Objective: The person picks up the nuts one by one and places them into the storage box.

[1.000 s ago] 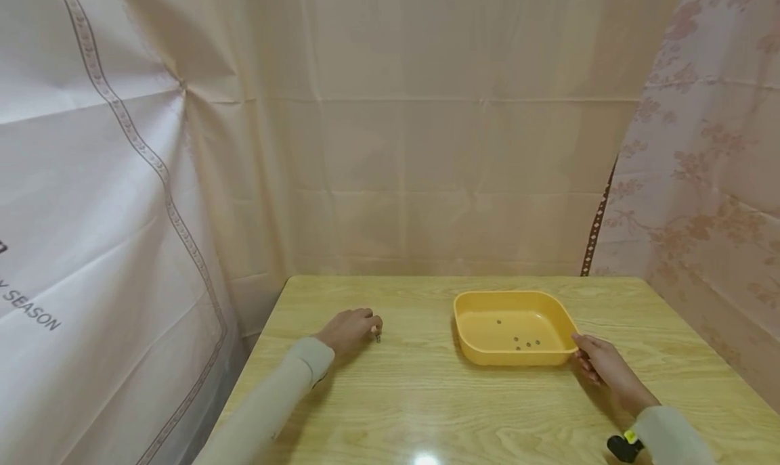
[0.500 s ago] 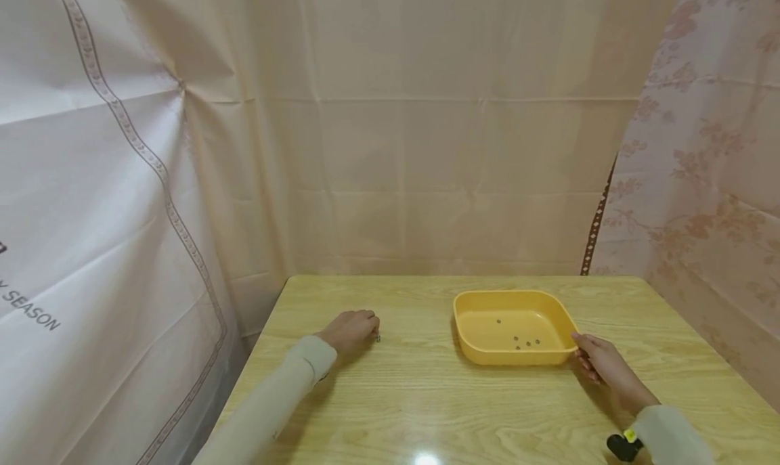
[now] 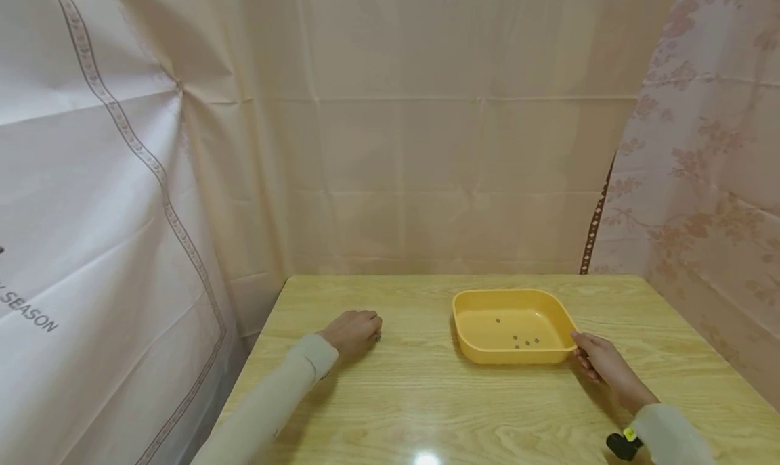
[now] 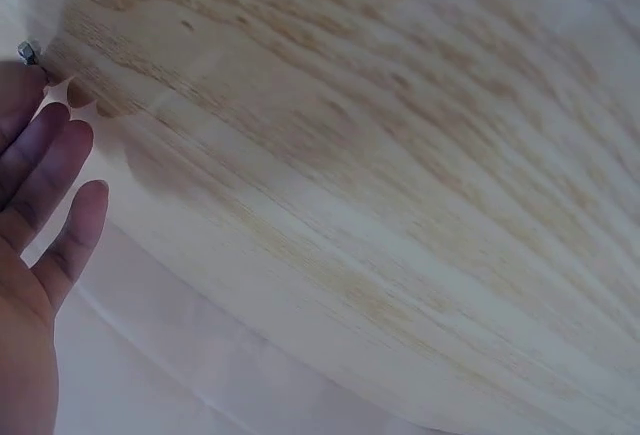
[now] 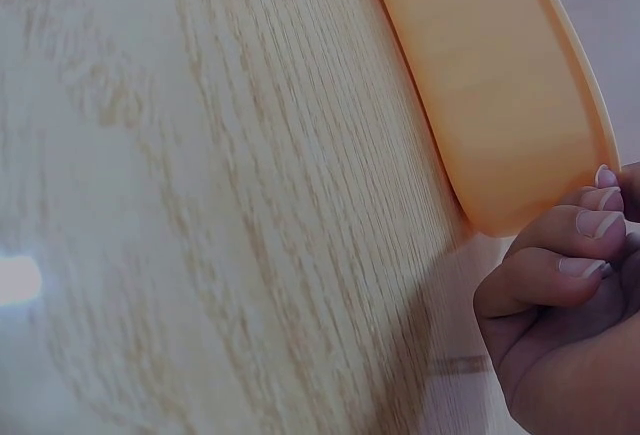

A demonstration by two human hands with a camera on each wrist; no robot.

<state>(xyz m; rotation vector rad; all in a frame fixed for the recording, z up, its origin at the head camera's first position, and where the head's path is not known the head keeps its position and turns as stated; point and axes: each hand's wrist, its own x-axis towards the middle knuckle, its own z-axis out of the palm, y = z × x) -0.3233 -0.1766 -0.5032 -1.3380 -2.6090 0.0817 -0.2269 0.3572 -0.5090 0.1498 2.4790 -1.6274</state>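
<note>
In the head view, my left hand (image 3: 353, 333) is low over the left of the table, its fingers bent downward. A small metal nut (image 4: 27, 52) shows at its fingertips in the left wrist view; the thumb there is hidden. The right hand (image 3: 606, 363) grips the near right corner of a yellow plastic tray (image 3: 512, 358), thumb on the rim and fingers curled below it. Several small metal nuts (image 3: 527, 343) lie scattered on the tray's floor. The right wrist view shows the curled fingers (image 5: 560, 275) against the tray's outer wall (image 5: 500, 85).
The wood-grain table (image 3: 414, 397) reaches back to a beige curtain (image 3: 439, 147). A pale cloth (image 3: 110, 248) hangs at the left and a floral one (image 3: 719, 181) at the right. A black-and-yellow item (image 3: 624, 445) is at my right cuff.
My left fingers have drawn in around the small nut, which now shows less below them. The right hand and the tray have stayed in place.
</note>
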